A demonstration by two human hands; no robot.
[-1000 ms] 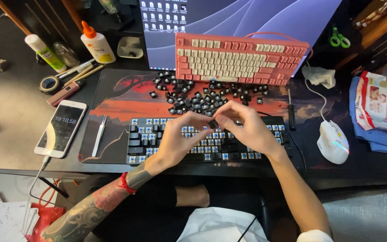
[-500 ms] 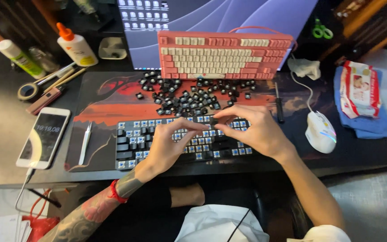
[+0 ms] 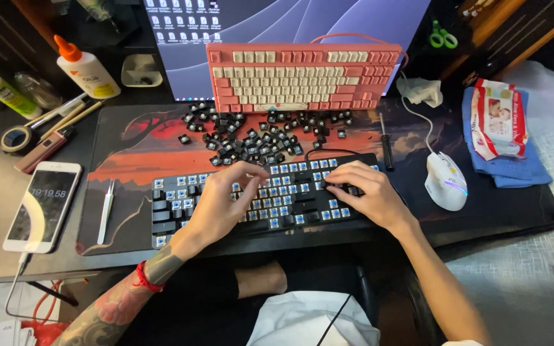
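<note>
Both hands have parted: left hand (image 3: 226, 198) pinches a keycap (image 3: 259, 172), right hand (image 3: 363, 192) rests loose on the black keyboard (image 3: 174, 208).

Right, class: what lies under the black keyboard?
The black keyboard rests on a red and black desk mat, which shows all round it. Both hands and the board itself cover the mat directly beneath.

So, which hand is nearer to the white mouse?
The right hand. It rests on the right end of the black keyboard, just left of the mouse. The left hand is over the keyboard's middle, farther from it.
</note>
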